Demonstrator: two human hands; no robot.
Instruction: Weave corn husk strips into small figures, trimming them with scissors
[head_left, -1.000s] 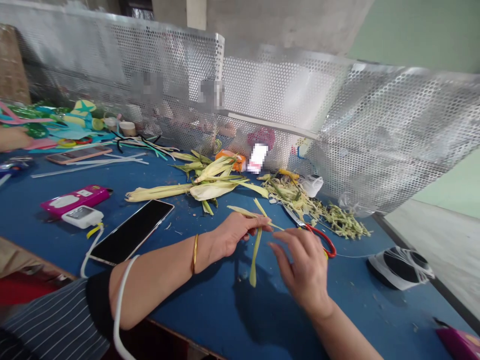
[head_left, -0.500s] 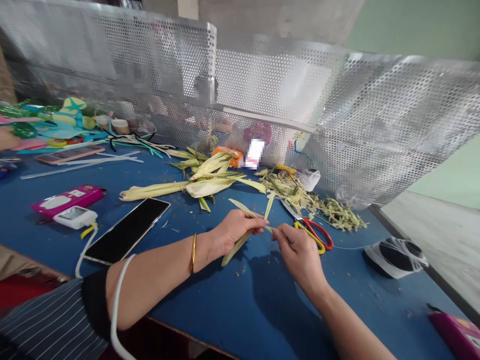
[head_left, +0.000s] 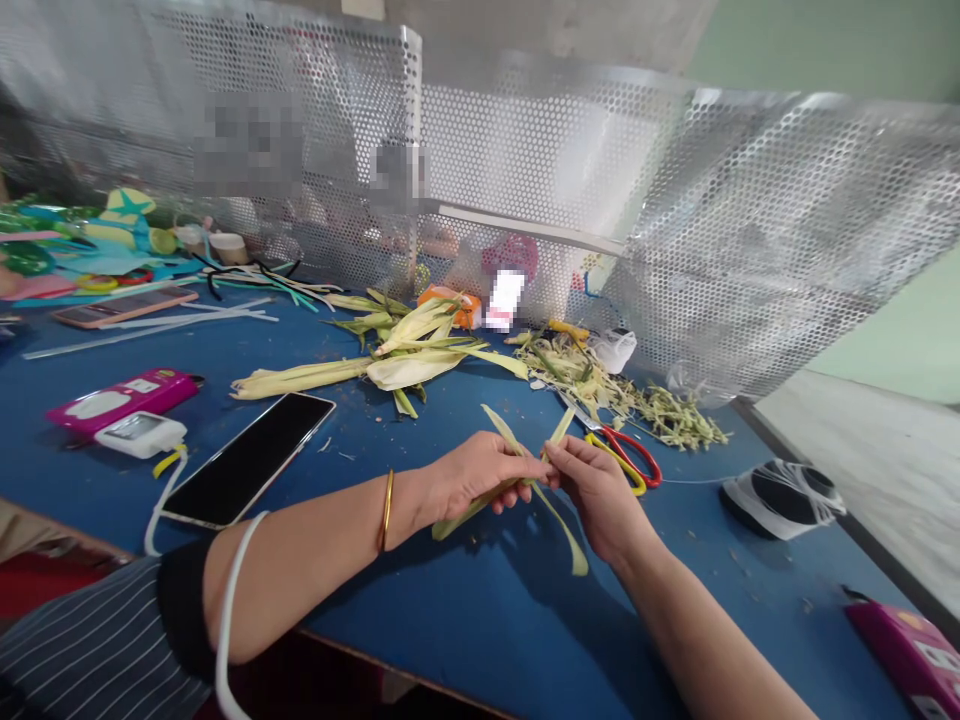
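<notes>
Crossed strips of pale green corn husk are pinched between my two hands, just above the blue table. My left hand is closed on them, thumb stretched toward the right hand; one husk end sticks up and another runs out below the palm. My right hand is closed too, its thumb and fingertips on the husk strips at the crossing. The exact fold between the fingertips is hidden. Right behind the right hand lie scissors with red and yellow handles. A pile of whole corn husks rests farther back.
A black phone and a white device with a cable lie left, by a magenta case. Husk scraps sit at the back right. A thread spool stands right. A perforated metal screen borders the back.
My right hand has come up against my left at the crossing. One husk strip now hangs down between the hands, its end toward the table. The view has shifted slightly.
</notes>
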